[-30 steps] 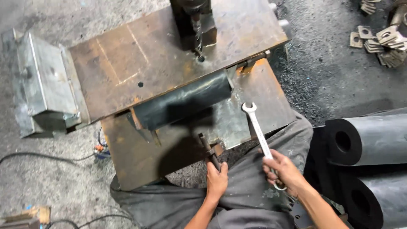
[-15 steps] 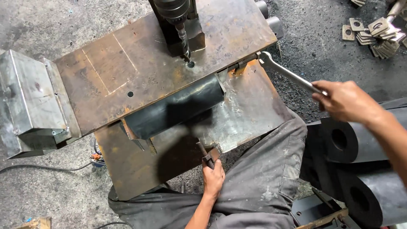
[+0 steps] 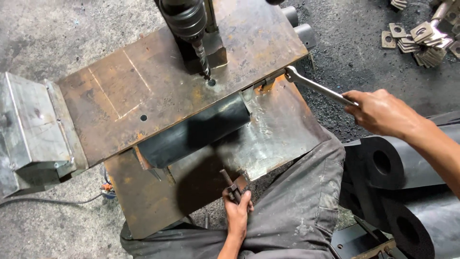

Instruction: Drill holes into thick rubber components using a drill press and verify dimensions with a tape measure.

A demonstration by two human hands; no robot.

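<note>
My right hand (image 3: 381, 112) grips a silver wrench (image 3: 316, 86). The wrench's open end sits against a fitting at the right edge of the rusty steel plate (image 3: 143, 91). My left hand (image 3: 238, 211) is closed around a threaded bolt (image 3: 230, 184) at the near edge of the lower plate (image 3: 282, 129). A black cylinder (image 3: 194, 129) lies clamped between the two plates. Above it, a drill chuck with a twist bit (image 3: 194, 31) points down at a hole in the top plate.
A grey metal box (image 3: 31, 127) sits at the left end of the plate. Thick black tubes (image 3: 397, 168) lie at my right. Several square metal washers (image 3: 421, 41) are piled on the floor at top right. My grey trouser leg (image 3: 306, 201) is under the plate.
My right hand carried the wrench from my lap up and to the right, then set its end at the plate's right edge. My left hand stayed on the bolt.
</note>
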